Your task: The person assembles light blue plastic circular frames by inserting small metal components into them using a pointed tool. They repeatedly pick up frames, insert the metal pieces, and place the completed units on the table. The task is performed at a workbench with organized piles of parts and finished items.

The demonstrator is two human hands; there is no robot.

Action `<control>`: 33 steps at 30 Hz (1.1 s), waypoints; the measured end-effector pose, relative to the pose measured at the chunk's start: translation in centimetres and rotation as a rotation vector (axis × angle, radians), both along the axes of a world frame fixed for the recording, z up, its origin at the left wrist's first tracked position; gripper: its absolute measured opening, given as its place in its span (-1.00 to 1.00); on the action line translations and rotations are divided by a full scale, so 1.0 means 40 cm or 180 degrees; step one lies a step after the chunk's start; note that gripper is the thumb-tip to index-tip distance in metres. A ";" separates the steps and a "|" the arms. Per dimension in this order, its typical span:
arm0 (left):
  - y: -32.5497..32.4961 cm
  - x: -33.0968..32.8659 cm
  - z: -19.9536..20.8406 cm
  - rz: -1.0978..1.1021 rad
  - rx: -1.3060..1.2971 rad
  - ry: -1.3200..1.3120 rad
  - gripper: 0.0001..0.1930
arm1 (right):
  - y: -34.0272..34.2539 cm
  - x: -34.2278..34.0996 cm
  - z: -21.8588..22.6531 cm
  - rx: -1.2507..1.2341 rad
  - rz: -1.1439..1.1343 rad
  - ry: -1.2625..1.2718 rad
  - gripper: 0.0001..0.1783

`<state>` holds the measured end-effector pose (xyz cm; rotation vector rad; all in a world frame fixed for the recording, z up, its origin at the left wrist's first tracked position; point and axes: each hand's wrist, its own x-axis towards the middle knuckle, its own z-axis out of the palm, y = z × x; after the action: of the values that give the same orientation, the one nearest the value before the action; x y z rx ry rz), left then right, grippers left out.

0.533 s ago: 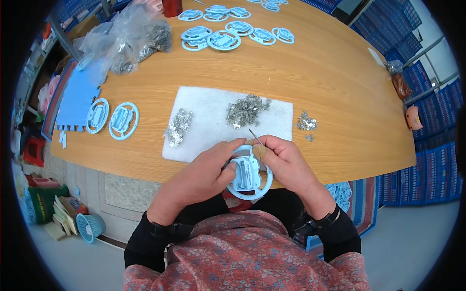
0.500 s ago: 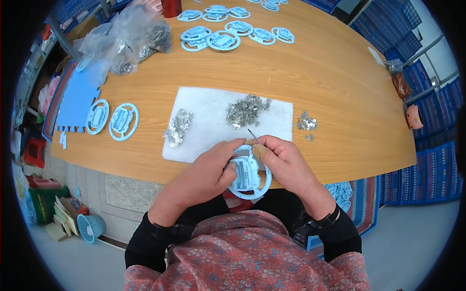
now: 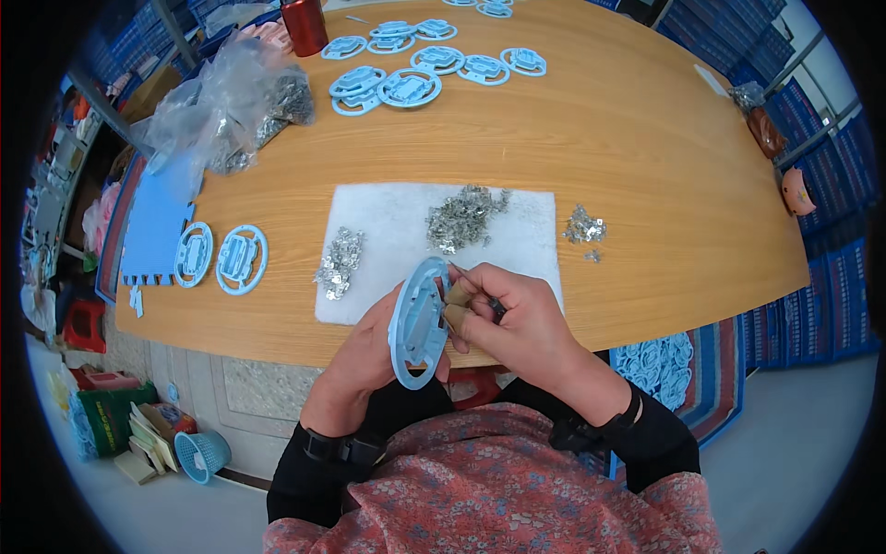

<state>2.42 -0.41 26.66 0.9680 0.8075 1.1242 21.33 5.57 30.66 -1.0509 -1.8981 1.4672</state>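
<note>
A light-blue toy steering wheel is held up on edge over the near side of the table, tilted so its face turns to the right. My left hand grips it from behind and below, its fingers mostly hidden by the rim. My right hand, with tan wraps on thumb and forefinger, is closed on a slim metal tool with a dark end. Those fingertips meet the wheel's right side; whether they also pinch a small part cannot be made out. Beyond lies a white pad with small metal clips heaped on it.
Another clip pile is on the pad's left, and a few clips lie right of it. Two blue wheels rest at the left by a blue foam mat. More wheels, plastic bags and a red cup stand farther back.
The steering wheel has turned from facing up to standing on edge, and has shifted left. My left hand has moved behind it; my right hand has changed its hold, turning the tool among its fingers.
</note>
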 end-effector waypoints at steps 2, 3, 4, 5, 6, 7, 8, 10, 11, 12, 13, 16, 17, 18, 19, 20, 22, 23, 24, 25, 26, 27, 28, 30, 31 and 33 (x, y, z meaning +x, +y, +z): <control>-0.002 0.001 0.010 -0.0009 -0.0014 0.0148 -0.42 | 0.005 -0.001 0.005 -0.0063 -0.0028 -0.0051 -0.84; -0.002 0.000 0.011 -0.0055 -0.0074 0.0197 -0.41 | 0.007 0.000 0.005 -0.0087 -0.0061 -0.0071 -0.84; -0.001 -0.001 0.009 -0.0090 -0.0131 0.0204 -0.40 | 0.009 0.001 0.005 -0.0111 -0.0094 -0.0092 -0.84; 0.000 -0.003 0.008 -0.0128 -0.0190 0.0212 -0.40 | 0.012 0.002 0.006 -0.0142 -0.0085 -0.0136 -0.83; 0.001 -0.004 0.007 -0.0147 -0.0243 0.0182 -0.40 | 0.015 0.004 0.011 -0.0170 -0.0069 -0.0176 -0.83; 0.002 -0.004 0.006 -0.0166 -0.0296 0.0151 -0.40 | 0.015 0.007 0.013 -0.0197 -0.0052 -0.0216 -0.82; -0.001 -0.003 0.004 -0.0125 -0.0245 0.0118 -0.40 | 0.015 0.010 0.010 -0.0216 -0.0019 -0.0149 -0.82; -0.005 0.001 0.004 -0.0069 -0.0187 0.0073 -0.41 | 0.018 0.016 0.001 -0.0241 0.0049 -0.0016 -0.82; -0.006 0.003 0.006 -0.0054 -0.0186 0.0064 -0.41 | 0.018 0.017 0.002 -0.0240 0.0049 -0.0052 -0.81; -0.006 0.006 0.009 -0.0074 -0.0243 0.0074 -0.41 | 0.018 0.020 0.002 -0.0242 0.0038 -0.0094 -0.81; -0.005 0.009 0.011 -0.0095 -0.0302 0.0083 -0.41 | 0.017 0.022 0.002 -0.0244 0.0027 -0.0135 -0.81; -0.005 0.018 -0.003 -0.0087 -0.0230 0.0187 -0.41 | 0.019 0.025 0.006 -0.0388 0.0005 -0.0100 -0.82; -0.007 0.018 0.000 -0.0094 -0.0194 0.0160 -0.41 | 0.018 0.026 0.012 -0.0388 0.0002 -0.0142 -0.83; -0.009 0.018 0.009 -0.0107 -0.0149 0.0140 -0.40 | 0.018 0.027 0.022 -0.0380 -0.0007 -0.0177 -0.83; -0.009 0.018 0.015 -0.0121 -0.0104 0.0120 -0.40 | 0.017 0.029 0.027 -0.0371 -0.0016 -0.0213 -0.84; -0.009 0.017 0.015 -0.0210 0.0043 -0.0025 -0.39 | 0.016 0.032 0.021 -0.0449 -0.0004 -0.0047 -0.85; -0.003 0.010 0.000 -0.0326 0.0168 -0.0464 -0.35 | 0.020 0.033 0.003 -0.0580 0.0055 0.0292 -0.86; 0.002 0.008 -0.009 -0.0380 0.0129 -0.0763 -0.33 | 0.021 0.036 0.001 -0.0561 -0.0002 0.0325 -0.87; 0.007 0.006 -0.030 -0.0375 -0.0106 -0.1212 -0.31 | 0.021 0.038 -0.003 -0.0549 -0.0037 0.0366 -0.87; 0.009 0.004 -0.037 -0.0369 -0.0339 -0.1663 -0.29 | 0.021 0.041 -0.004 -0.0536 -0.0072 0.0405 -0.87; 0.010 0.004 -0.032 -0.0375 -0.0466 -0.1881 -0.29 | 0.020 0.046 -0.003 -0.0495 -0.0113 0.0342 -0.88; 0.012 0.006 -0.025 -0.0379 -0.0588 -0.2100 -0.28 | 0.021 0.052 -0.001 -0.0450 -0.0152 0.0278 -0.88; 0.013 0.007 -0.019 -0.0381 -0.0708 -0.2320 -0.28 | 0.020 0.056 0.001 -0.0405 -0.0188 0.0215 -0.88; 0.018 0.003 -0.027 -0.0551 -0.0814 -0.2468 -0.27 | 0.015 0.063 0.008 -0.0323 -0.0201 0.0222 -0.88; 0.023 0.001 -0.032 -0.0637 -0.0855 -0.2547 -0.27 | 0.011 0.066 0.011 -0.0273 -0.0202 0.0218 -0.87; 0.022 0.004 -0.031 -0.0664 -0.0810 -0.2635 -0.26 | 0.004 0.073 0.002 -0.0220 -0.0290 0.0234 -0.87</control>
<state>2.58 0.48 25.41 0.2992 0.1578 1.0753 24.26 5.73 30.72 -1.0849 -1.7372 1.5078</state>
